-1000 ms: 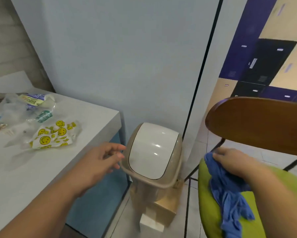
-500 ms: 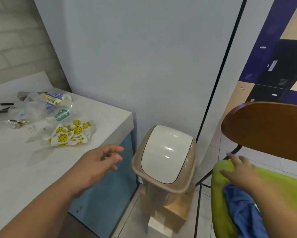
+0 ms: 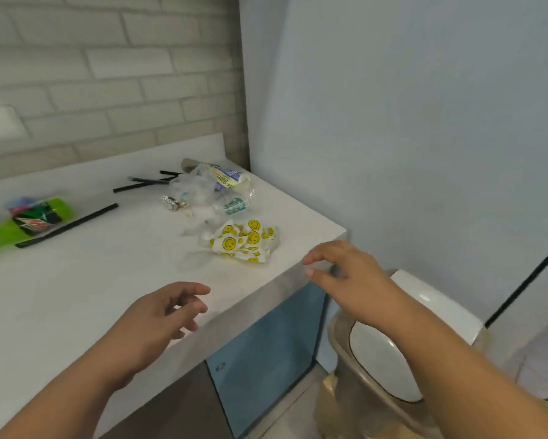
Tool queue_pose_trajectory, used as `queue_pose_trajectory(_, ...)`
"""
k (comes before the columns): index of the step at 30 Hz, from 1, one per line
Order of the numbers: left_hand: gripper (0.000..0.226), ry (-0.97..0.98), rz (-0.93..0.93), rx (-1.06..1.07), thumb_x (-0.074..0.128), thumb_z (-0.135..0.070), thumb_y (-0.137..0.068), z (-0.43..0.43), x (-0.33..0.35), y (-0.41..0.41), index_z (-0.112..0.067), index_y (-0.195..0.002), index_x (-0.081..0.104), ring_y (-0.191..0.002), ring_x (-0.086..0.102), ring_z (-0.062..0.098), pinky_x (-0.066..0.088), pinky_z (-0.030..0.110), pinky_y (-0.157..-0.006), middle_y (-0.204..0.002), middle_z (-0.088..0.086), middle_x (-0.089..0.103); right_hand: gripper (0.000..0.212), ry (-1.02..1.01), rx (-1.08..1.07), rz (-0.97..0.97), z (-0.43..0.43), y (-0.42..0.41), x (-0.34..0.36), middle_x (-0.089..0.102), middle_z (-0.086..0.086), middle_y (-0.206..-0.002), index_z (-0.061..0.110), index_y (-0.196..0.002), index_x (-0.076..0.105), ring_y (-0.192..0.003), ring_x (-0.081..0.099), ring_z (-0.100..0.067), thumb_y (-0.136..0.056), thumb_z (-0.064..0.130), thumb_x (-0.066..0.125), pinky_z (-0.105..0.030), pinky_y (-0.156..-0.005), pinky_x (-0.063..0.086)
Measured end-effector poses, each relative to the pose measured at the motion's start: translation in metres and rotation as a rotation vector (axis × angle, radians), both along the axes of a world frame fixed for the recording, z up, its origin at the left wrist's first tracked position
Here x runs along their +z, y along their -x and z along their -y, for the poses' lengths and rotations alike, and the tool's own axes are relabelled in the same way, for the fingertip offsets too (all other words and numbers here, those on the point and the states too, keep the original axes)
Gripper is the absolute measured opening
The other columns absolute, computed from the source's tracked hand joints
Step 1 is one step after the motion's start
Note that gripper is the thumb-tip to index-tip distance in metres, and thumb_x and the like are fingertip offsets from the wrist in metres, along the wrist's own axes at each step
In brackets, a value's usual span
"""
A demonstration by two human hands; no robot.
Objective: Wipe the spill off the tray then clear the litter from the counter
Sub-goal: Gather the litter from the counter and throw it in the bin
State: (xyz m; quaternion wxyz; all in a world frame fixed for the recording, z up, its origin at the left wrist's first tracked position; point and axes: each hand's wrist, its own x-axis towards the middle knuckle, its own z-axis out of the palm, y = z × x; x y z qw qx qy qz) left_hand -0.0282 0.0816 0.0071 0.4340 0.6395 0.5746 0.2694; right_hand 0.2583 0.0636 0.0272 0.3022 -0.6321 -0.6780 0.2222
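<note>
I see both hands empty: left hand [image 3: 158, 315] over the counter [image 3: 76, 296], fingers loosely spread; right hand [image 3: 348, 277] off its corner above the bin [image 3: 377, 365], fingers loosely curled. Litter [image 3: 234, 205] lies near the counter's far right corner.

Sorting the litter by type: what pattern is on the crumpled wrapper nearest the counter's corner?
Yellow smiley faces on white, on the wrapper, clearest in the head view.
</note>
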Motion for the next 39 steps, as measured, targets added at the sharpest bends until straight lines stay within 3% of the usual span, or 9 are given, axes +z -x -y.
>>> queue_pose_trajectory(3, 0.018, -0.001, -0.011, 0.115, 0.056, -0.027, -0.093, 0.009, -0.002, 0.038, -0.037, -0.107, 0.064, -0.078, 0.067, 0.005, 0.053, 0.028, -0.076, -0.094, -0.015, 0.069, 0.013, 0.084, 0.125, 0.024, -0.019, 0.034, -0.01, 0.053, 0.016, -0.121, 0.039, -0.103, 0.063, -0.113, 0.049, -0.003, -0.092, 0.033, 0.058, -0.018, -0.095, 0.037)
queue_pose_trajectory(9, 0.019, -0.025, -0.002, 0.267, 0.058, -0.024, -0.092, 0.03, -0.001, 0.109, -0.036, -0.105, 0.066, -0.078, 0.067, 0.007, 0.052, 0.028, -0.077, -0.094, -0.01, 0.069, 0.01, 0.167, 0.351, 0.093, -0.035, 0.113, -0.018, 0.056, 0.02, -0.115, 0.045, -0.1, 0.059, -0.107, 0.052, 0.004, -0.092, 0.039, 0.057, -0.02, -0.093, 0.043)
queue_pose_trajectory(14, 0.02, -0.042, -0.052, 0.319, 0.057, -0.024, -0.092, 0.038, 0.001, 0.172, -0.038, -0.104, 0.064, -0.076, 0.067, 0.005, 0.052, 0.032, -0.082, -0.093, -0.018, 0.067, 0.012, 0.219, 0.509, 0.136, -0.044, 0.196, -0.024, 0.056, 0.02, -0.111, 0.044, -0.101, 0.062, -0.104, 0.054, 0.005, -0.091, 0.041, 0.056, -0.018, -0.083, 0.046)
queue_pose_trajectory(19, 0.022, -0.057, -0.067, 0.417, 0.057, -0.021, -0.092, 0.049, 0.005, 0.25, -0.039, -0.103, 0.065, -0.075, 0.067, 0.004, 0.052, 0.035, -0.084, -0.092, -0.016, 0.069, 0.017, 0.229, 0.627, 0.155, -0.054, 0.295, -0.028, 0.058, 0.018, -0.113, 0.037, -0.107, 0.063, -0.103, 0.056, 0.001, -0.093, 0.039, 0.054, -0.022, -0.092, 0.046)
queue_pose_trajectory(25, 0.025, -0.073, -0.065, 0.571, 0.053, -0.016, -0.094, 0.065, 0.001, 0.336, -0.036, -0.103, 0.065, -0.074, 0.066, 0.004, 0.051, 0.03, -0.08, -0.089, -0.016, 0.07, 0.02, 0.256, 0.715, 0.128, -0.051, 0.392, -0.034, 0.059, 0.014, -0.115, 0.032, -0.112, 0.063, -0.105, 0.056, -0.004, -0.095, 0.034, 0.053, -0.021, -0.092, 0.046)
queue_pose_trajectory(33, 0.026, -0.072, -0.095, 0.646, 0.052, -0.016, -0.093, 0.082, -0.014, 0.404, -0.038, -0.099, 0.065, -0.072, 0.066, 0.003, 0.055, 0.042, -0.081, -0.087, -0.015, 0.07, 0.016, 0.207, 0.799, 0.197, -0.038, 0.484, -0.052, 0.057, 0.009, -0.108, 0.027, -0.107, 0.061, -0.098, 0.058, -0.011, -0.092, 0.031, 0.057, -0.028, -0.091, 0.049)
queue_pose_trajectory(37, 0.023, -0.12, -0.146, 0.69, 0.053, -0.02, -0.093, 0.079, -0.019, 0.424, -0.041, -0.097, 0.062, -0.078, 0.065, 0.005, 0.053, 0.033, -0.076, -0.09, -0.01, 0.069, 0.028, 0.17, 0.837, 0.327, -0.034, 0.508, -0.06, 0.051, 0.007, -0.107, 0.023, -0.109, 0.054, -0.099, 0.054, -0.014, -0.088, 0.039, 0.062, -0.031, -0.087, 0.048)
queue_pose_trajectory(39, 0.018, -0.195, -0.231, 0.753, 0.055, -0.023, -0.093, 0.073, -0.022, 0.43, -0.038, -0.099, 0.061, -0.083, 0.059, 0.004, 0.045, 0.026, -0.07, -0.097, -0.009, 0.064, 0.033, 0.156, 0.841, 0.436, -0.033, 0.511, -0.064, 0.05, 0.004, -0.11, 0.021, -0.111, 0.052, -0.1, 0.052, -0.017, -0.087, 0.04, 0.063, -0.031, -0.083, 0.045)
